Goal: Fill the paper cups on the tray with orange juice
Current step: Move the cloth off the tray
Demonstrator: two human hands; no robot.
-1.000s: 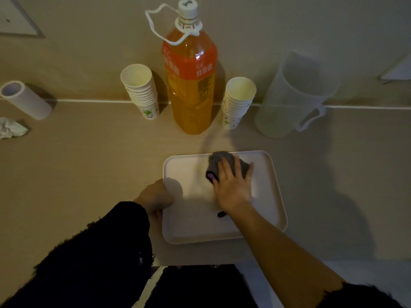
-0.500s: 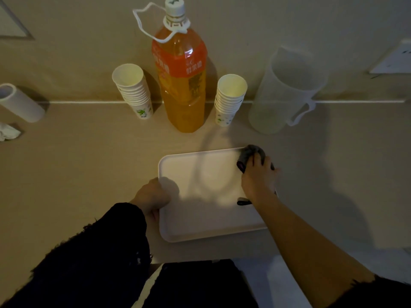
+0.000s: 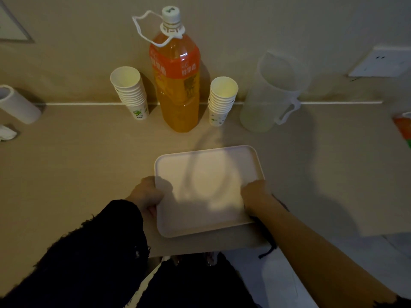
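Head view: left hand (image 3: 146, 194) grips tray (image 3: 209, 227), right hand (image 3: 255, 194) unclear; bottle (image 3: 178, 90), cups (image 3: 131, 94), jug (image 3: 273, 94) behind.

Tray (image 3: 206, 227) lower centre. Bottle (image 3: 176, 85) behind it, cup stacks (image 3: 131, 94) (image 3: 221, 101) either side. Jug (image 3: 273, 92) upper right.

A single wide-angle camera sits on the person's head, close above the table (image 3: 77, 165), facing forward and steeply down: tray (image 3: 206, 151) at centre frame, bottle (image 3: 178, 85) top centre against the wall (image 3: 244, 30).
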